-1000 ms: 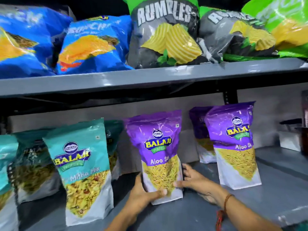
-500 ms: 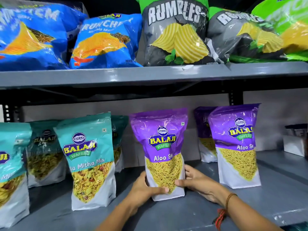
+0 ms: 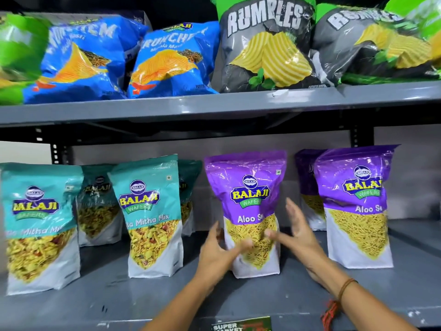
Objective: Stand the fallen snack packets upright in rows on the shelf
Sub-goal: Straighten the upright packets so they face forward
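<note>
While both my hands sit either side of the centre purple Aloo Sev packet (image 3: 248, 211), neither one actually grips it. Left hand (image 3: 218, 253) is open, fingers loosely curled, thumb blurred across the lower front of the pkt; can't tell if it's touching or just in front. Right hand (image 3: 299, 234) is open too, palm turned inward, fingers spread upward, just beside the pkt's right edge w/ what looks like a gap. So: both released, nothing held.

The pkt stands on the lower shelf (image 3: 238, 299), long axis vertical, base flat on the grey deck, label facing me, top leaning very slightly if at all. It's straight ahead of the hands, between them, left hand the nearer. I judge this one as placed, hands at the let-go stage.

Rest of the lower row: right purple packet (image 3: 355, 206) upright, another purple one (image 3: 307, 185) behind it, partly hidden. To the left, two teal Mitha Mix packets (image 3: 148, 211) in front and more teal ones behind, all upright as far as I see. Gaps between fronts are uneven, spacing approx. only.

Nothing obviously lying flat on this level, so next move prob. turns elsewhere. Upper shelf (image 3: 214, 105) has blue Crunchex bags (image 3: 167, 60) and grey Rumples bags (image 3: 265, 46) slumped back, leaning on each other; rightmost Rumples looks tipped sideways. Those sit above and away from both hands, so a reach up is needed.
</note>
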Demonstrator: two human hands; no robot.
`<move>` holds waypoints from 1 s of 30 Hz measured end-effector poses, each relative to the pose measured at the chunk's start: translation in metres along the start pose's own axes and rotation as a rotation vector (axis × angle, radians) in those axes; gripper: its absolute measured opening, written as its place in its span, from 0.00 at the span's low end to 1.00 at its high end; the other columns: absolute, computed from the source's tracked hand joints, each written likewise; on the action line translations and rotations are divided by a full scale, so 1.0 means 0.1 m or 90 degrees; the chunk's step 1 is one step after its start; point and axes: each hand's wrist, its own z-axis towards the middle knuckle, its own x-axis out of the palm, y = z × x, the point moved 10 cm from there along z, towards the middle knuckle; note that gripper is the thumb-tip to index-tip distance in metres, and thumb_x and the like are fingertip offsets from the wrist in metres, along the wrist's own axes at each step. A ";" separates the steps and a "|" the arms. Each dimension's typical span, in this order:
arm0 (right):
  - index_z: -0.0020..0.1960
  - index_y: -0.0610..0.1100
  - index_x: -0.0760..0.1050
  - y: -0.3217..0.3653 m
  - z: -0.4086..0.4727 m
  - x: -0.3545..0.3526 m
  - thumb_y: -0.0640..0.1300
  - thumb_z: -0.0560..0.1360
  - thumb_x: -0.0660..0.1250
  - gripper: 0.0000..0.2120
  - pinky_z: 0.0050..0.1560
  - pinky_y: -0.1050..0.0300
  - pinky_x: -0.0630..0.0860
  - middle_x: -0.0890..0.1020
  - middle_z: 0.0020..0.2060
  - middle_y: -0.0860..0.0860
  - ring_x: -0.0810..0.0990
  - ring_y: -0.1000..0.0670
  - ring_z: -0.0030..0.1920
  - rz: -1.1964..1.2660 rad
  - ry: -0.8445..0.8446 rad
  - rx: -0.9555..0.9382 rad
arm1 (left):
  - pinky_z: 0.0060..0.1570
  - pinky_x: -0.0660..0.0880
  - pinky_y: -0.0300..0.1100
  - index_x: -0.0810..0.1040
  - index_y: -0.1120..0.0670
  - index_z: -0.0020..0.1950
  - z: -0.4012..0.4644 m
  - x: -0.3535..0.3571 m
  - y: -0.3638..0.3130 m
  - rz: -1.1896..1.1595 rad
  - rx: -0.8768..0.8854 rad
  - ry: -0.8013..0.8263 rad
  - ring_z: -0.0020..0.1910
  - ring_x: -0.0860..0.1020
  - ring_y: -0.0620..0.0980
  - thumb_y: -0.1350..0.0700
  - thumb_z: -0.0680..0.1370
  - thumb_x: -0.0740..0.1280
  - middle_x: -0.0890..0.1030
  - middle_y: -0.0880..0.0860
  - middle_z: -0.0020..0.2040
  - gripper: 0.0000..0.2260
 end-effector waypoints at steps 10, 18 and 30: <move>0.69 0.53 0.68 1.58 -0.41 1.11 0.44 0.70 0.75 0.30 0.64 0.61 0.73 0.73 0.64 0.64 0.74 0.54 0.65 -0.173 -0.159 -0.397 | 0.57 0.68 0.52 0.64 0.50 0.52 -0.38 -1.70 -0.93 0.097 0.301 -0.540 0.51 0.67 0.51 0.37 0.72 0.64 0.68 0.49 0.50 0.20; 0.78 0.52 0.47 0.01 0.04 2.35 0.46 0.63 0.81 0.56 0.75 0.50 0.59 0.56 0.78 0.48 0.56 0.48 0.77 -0.076 0.172 0.085 | 0.64 0.71 0.52 0.59 0.54 0.72 -0.04 -2.46 0.32 0.107 -0.029 -0.236 0.61 0.72 0.56 0.35 0.50 0.77 0.69 0.54 0.60 0.56; 0.65 0.53 0.70 -0.63 -0.05 2.73 0.52 0.50 0.86 0.47 0.65 0.49 0.77 0.84 0.58 0.55 0.82 0.53 0.59 -0.020 0.248 0.160 | 0.41 0.73 0.25 0.70 0.46 0.68 0.16 -2.31 0.78 0.151 -0.095 0.073 0.53 0.78 0.35 0.42 0.51 0.83 0.79 0.38 0.56 0.47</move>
